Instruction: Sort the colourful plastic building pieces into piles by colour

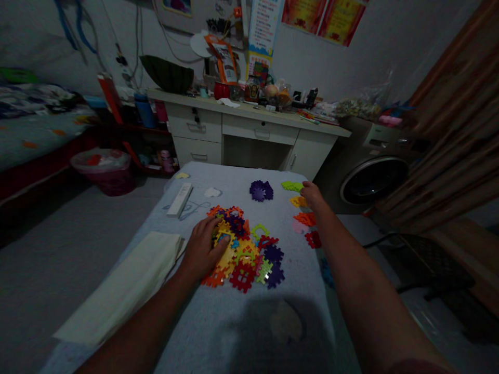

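Observation:
A mixed heap of interlocking plastic building pieces (244, 252) lies in the middle of the cloth-covered table, in yellow, orange, red, purple and green. My left hand (202, 246) rests on the heap's left side, fingers laid over it and thumb apart. At the far right edge, my right hand (312, 192) has its fingertips closed at the end of the lime-green pieces (291, 185). Below them run small groups of yellow pieces (298, 201), orange pieces (304, 218), pink pieces (300, 227) and red pieces (313, 239). Purple pieces (261, 190) sit apart near the far side.
A white power strip or similar long box (180, 200) and a folded pale cloth (128, 285) lie on the table's left. Beyond stands a cluttered white desk (257, 122). A washing machine (370, 166) and a dark chair (432, 259) are to the right, a bin (105, 174) to the left.

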{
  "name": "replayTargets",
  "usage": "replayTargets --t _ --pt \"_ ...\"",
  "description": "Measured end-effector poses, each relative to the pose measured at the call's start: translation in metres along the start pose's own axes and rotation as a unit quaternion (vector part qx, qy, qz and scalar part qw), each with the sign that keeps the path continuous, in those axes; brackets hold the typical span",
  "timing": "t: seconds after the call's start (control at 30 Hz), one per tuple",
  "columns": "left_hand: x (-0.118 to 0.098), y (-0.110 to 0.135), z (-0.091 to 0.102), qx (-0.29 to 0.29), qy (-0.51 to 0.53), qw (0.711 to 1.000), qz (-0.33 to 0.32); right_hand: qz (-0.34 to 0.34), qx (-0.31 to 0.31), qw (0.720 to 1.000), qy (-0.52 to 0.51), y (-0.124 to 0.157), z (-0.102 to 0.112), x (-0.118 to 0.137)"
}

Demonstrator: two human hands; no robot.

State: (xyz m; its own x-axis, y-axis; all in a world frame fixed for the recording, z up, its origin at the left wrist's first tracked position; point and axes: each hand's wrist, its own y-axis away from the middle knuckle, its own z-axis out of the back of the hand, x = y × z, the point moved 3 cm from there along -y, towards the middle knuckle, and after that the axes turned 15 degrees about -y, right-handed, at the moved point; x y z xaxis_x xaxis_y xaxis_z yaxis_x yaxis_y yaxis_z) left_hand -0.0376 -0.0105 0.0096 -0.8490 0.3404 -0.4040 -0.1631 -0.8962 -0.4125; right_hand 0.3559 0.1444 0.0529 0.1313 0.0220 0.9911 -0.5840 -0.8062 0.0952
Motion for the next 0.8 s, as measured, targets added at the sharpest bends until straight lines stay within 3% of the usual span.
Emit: replayTargets --t 0.07,0.17,0.23,0.3,0.37,0.47,0.6,0.8 --pt "-0.001 0.0 0.001 -0.003 0.005 1.0 0.002 0.013 0.045 0.999 0.01 0.019 -0.009 -0.001" --pt "-0.002 -0.001 0.002 -0.004 0.012 1.0 0.006 0.029 0.219 0.972 0.082 0.061 -0.028 -0.006" --pt "-0.003 -0.001 0.003 -0.005 0.013 1.0 0.009 0.054 0.338 0.92 0.19 0.093 -0.04 -0.01" --pt "-0.003 -0.002 0.003 -0.004 0.01 1.0 0.009 0.099 0.41 0.856 0.3 0.122 -0.049 -0.013" --pt "-0.003 -0.002 0.003 -0.002 0.006 1.0 0.007 0.132 0.439 0.802 0.383 0.143 -0.055 -0.017" --pt "-0.002 -0.002 0.001 0.001 0.001 1.0 0.004 0.136 0.45 0.758 0.452 0.16 -0.062 -0.026" --pt "-0.001 -0.001 0.001 -0.003 0.0 1.0 0.003 0.143 0.43 0.769 0.452 0.16 -0.062 -0.036" --pt "-0.002 -0.001 0.002 -0.008 0.004 1.0 0.0 0.071 0.421 0.856 0.292 0.145 -0.051 -0.035"
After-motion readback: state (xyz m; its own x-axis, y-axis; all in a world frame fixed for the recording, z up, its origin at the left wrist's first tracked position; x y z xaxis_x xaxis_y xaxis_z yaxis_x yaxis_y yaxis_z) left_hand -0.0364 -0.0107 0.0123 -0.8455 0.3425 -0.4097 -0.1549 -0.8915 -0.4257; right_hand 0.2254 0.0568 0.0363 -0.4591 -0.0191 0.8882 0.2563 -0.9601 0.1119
